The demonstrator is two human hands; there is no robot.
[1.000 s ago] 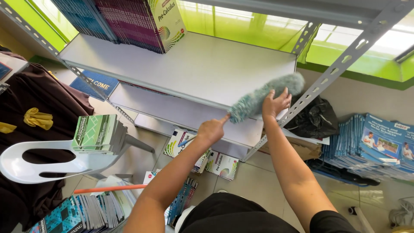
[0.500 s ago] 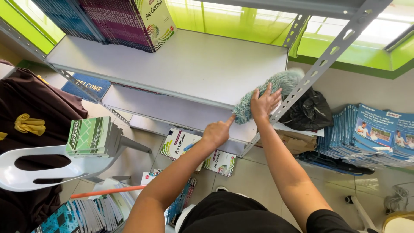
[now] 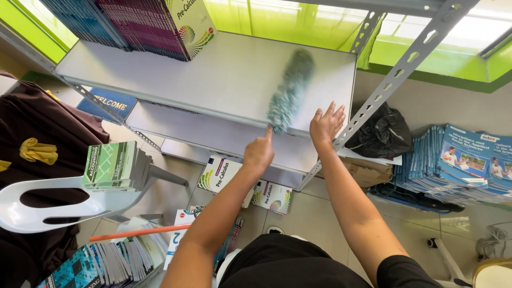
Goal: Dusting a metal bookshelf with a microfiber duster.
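My left hand (image 3: 258,152) grips the handle of a fluffy teal duster (image 3: 289,90), index finger stretched along it. The duster's head lies on the grey metal shelf (image 3: 213,74) and points toward its back edge, blurred by motion. My right hand (image 3: 325,125) rests flat with fingers spread on the shelf's front right corner, beside the perforated upright post (image 3: 394,80). A row of upright books (image 3: 160,24) stands at the shelf's left end.
A white plastic chair (image 3: 48,205) at left carries a stack of green books (image 3: 113,166). More books lie on the floor under the shelf (image 3: 221,175), at bottom left (image 3: 101,264) and at right (image 3: 464,165). A black bag (image 3: 381,136) sits by the post.
The duster swung from the shelf's right front corner, where my right hand touched it, to the left and toward the back. My right hand let go and now lies flat on the shelf.
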